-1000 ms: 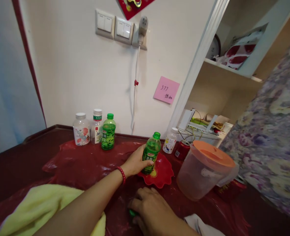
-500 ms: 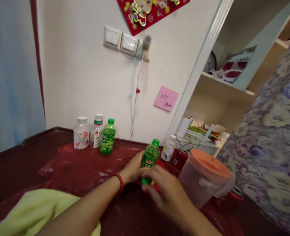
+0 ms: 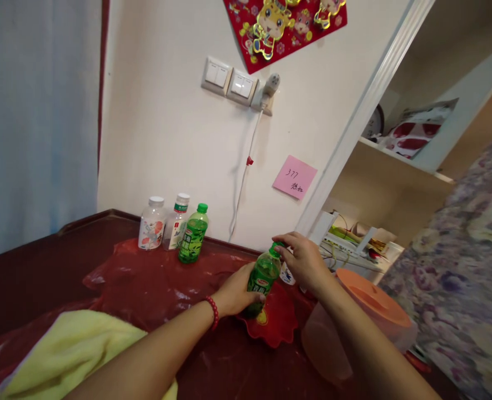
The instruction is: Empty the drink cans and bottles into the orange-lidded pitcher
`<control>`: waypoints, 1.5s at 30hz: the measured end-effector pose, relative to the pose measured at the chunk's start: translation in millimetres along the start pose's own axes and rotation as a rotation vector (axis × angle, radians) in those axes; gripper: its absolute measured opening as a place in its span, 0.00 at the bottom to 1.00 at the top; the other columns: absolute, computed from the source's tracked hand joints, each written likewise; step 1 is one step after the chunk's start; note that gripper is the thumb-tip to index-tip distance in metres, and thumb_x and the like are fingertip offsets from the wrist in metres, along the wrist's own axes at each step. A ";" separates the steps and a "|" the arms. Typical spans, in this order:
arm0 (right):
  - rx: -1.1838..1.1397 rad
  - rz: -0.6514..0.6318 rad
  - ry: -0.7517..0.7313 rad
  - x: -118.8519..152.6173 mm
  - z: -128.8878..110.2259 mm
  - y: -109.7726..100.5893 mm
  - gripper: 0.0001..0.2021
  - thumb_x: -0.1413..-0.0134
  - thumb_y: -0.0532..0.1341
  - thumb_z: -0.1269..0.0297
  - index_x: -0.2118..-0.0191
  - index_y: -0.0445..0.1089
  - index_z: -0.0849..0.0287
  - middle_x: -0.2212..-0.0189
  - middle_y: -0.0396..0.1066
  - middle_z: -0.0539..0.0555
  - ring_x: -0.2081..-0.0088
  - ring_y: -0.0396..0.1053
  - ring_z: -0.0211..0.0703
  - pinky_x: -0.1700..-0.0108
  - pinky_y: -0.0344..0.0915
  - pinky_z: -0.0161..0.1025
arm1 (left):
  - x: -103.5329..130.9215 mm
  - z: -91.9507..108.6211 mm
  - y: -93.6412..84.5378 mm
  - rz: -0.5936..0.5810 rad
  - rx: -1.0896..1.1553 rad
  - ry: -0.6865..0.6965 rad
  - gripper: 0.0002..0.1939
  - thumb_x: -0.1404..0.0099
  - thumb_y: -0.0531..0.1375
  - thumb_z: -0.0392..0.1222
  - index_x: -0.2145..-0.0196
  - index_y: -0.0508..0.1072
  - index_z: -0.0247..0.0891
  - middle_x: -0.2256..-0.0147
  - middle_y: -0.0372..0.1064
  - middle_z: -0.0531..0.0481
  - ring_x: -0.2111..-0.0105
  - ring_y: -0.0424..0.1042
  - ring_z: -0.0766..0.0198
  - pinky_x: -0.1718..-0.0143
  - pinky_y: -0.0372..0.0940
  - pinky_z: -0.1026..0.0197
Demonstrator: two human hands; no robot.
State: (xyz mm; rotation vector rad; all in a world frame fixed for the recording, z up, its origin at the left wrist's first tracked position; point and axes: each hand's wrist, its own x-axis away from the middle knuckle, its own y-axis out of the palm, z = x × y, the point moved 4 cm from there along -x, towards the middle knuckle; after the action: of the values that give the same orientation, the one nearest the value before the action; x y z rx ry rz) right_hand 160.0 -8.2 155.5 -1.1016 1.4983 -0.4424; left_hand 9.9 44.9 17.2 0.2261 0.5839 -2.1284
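A green drink bottle (image 3: 267,269) with a printed label leans slightly to the right in my left hand (image 3: 235,290), whose fingers wrap round its middle. My right hand (image 3: 305,259) pinches the bottle's green cap (image 3: 276,248) between thumb and fingers from the right. The bottle's base is over a red scalloped dish (image 3: 276,328); I cannot tell whether they touch. A second green bottle (image 3: 193,235) stands capped near the wall, left of my hands.
Two clear bottles, one with a floral print (image 3: 151,225) and a slimmer one (image 3: 175,225), stand at the back left. A pitcher with an orange lid (image 3: 373,297) is by my right forearm. A yellow cloth (image 3: 79,347) lies front left. A white-labelled bottle (image 3: 286,274) is partly hidden.
My right hand has risen from beside the lower bottle to its cap and closed on it. The bottle has tilted right in my left hand, and more of the red dish shows.
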 end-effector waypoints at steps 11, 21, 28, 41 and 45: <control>0.073 -0.108 0.095 -8.1 -5.9 -2.9 0.11 0.37 0.67 0.74 0.53 0.84 0.56 0.57 0.78 0.54 0.56 0.76 0.45 0.52 0.67 0.39 | 0.6 0.6 0.7 -0.014 -0.028 0.002 0.44 0.46 0.73 0.33 0.32 0.69 0.40 0.32 0.70 0.37 0.32 0.68 0.40 0.28 0.59 0.42; 0.133 -0.116 0.179 -7.3 -12.7 -5.3 0.06 0.34 0.70 0.69 0.54 0.84 0.59 0.60 0.77 0.56 0.57 0.75 0.46 0.53 0.66 0.39 | 2.2 6.4 0.2 -0.020 -0.049 -0.015 0.45 0.46 0.74 0.32 0.32 0.69 0.40 0.32 0.70 0.39 0.32 0.68 0.42 0.28 0.59 0.44; 0.134 -0.172 0.199 -4.2 -19.1 -13.4 0.11 0.32 0.65 0.71 0.49 0.83 0.59 0.56 0.78 0.56 0.56 0.75 0.45 0.51 0.66 0.38 | 1.5 3.3 0.8 -0.024 -0.047 -0.004 0.44 0.46 0.74 0.32 0.32 0.69 0.38 0.32 0.70 0.37 0.32 0.68 0.41 0.29 0.59 0.44; 0.143 -0.274 0.203 -12.8 -10.9 -9.7 0.15 0.28 0.62 0.63 0.44 0.83 0.56 0.56 0.77 0.56 0.55 0.75 0.47 0.51 0.65 0.40 | 1.7 5.1 -0.3 -0.023 -0.062 0.014 0.46 0.46 0.74 0.33 0.31 0.68 0.39 0.31 0.68 0.38 0.30 0.66 0.41 0.27 0.57 0.44; 0.150 -0.313 0.182 -10.8 -10.0 -12.5 0.17 0.28 0.60 0.64 0.42 0.82 0.57 0.54 0.77 0.58 0.52 0.75 0.50 0.47 0.65 0.41 | 1.4 4.3 0.0 -0.026 -0.065 0.007 0.46 0.46 0.74 0.33 0.31 0.68 0.39 0.31 0.68 0.38 0.31 0.67 0.41 0.27 0.58 0.44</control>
State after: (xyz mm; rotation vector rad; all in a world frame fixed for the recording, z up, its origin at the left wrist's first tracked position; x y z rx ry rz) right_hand 154.5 -8.4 174.0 -1.2044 1.4253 -0.8782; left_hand 9.3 41.8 20.4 0.1913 0.6622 -2.1311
